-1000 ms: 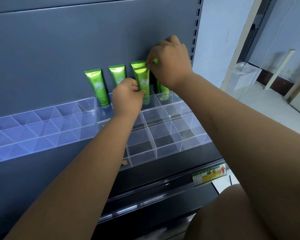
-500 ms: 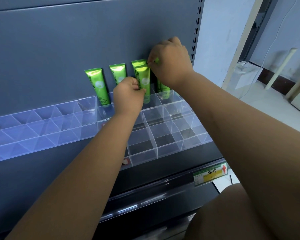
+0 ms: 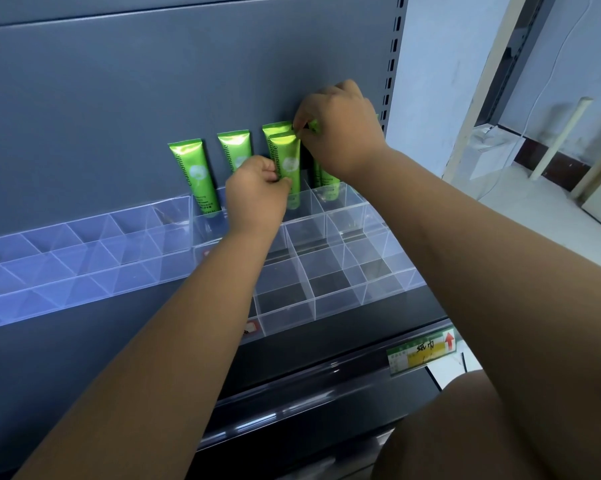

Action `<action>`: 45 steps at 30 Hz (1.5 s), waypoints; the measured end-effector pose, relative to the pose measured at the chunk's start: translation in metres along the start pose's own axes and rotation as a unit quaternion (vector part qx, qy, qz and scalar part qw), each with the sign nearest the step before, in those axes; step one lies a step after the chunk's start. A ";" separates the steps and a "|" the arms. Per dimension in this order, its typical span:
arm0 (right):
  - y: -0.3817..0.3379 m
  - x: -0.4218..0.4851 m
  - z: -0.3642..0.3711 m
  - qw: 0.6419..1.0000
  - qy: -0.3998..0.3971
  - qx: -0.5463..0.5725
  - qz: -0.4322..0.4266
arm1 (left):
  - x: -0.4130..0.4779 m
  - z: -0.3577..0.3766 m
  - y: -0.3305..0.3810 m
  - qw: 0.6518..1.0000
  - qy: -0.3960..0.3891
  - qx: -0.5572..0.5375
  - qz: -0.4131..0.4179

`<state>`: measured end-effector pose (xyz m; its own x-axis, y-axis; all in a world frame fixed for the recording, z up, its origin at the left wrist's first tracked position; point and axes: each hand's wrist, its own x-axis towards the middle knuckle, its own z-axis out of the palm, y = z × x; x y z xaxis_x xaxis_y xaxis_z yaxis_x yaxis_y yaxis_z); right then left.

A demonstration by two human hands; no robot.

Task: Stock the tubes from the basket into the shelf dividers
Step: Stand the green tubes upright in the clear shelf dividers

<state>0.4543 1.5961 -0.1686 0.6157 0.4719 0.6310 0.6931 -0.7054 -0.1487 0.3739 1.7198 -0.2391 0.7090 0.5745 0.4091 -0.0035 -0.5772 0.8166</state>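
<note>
Several green tubes stand upright in the back row of the clear shelf dividers [image 3: 327, 271], against the grey back panel. One tube [image 3: 193, 174] is at the left, a second tube [image 3: 235, 147] is partly behind my left hand. My left hand [image 3: 255, 194] pinches the lower part of a front tube [image 3: 287, 157], which stands before another tube. My right hand [image 3: 340, 129] pinches the top edge of the rightmost tube [image 3: 321, 174], whose body is mostly hidden by the hand. The basket is out of view.
A second clear divider tray [image 3: 84, 258] stretches to the left. A price label [image 3: 420, 351] with a red arrow sits on the shelf's front rail. To the right are a slotted upright, a pale wall and the floor.
Nearly nothing differs. Both hands keep their holds on the same tubes; my left hand has shifted slightly lower on the front tube.
</note>
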 end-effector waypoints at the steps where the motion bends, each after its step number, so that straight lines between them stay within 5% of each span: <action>1: 0.000 0.000 0.001 1.000 0.001 0.001 0.000 | 0.000 0.000 0.000 1.000 0.000 0.000 0.000; 30: -0.028 -0.028 -0.018 1.000 0.006 0.030 0.000 | 0.003 -0.030 0.028 0.997 0.046 0.063 0.002; 45: -0.166 -0.061 -0.031 0.989 -0.078 0.108 -0.063 | -0.049 -0.191 0.024 0.928 0.009 0.372 0.018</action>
<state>0.2898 1.6681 -0.1589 0.5582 0.6367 0.5320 0.8215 -0.5141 -0.2467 0.2047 1.7888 -0.1617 0.7062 0.5533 0.4418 0.4656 -0.8330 0.2989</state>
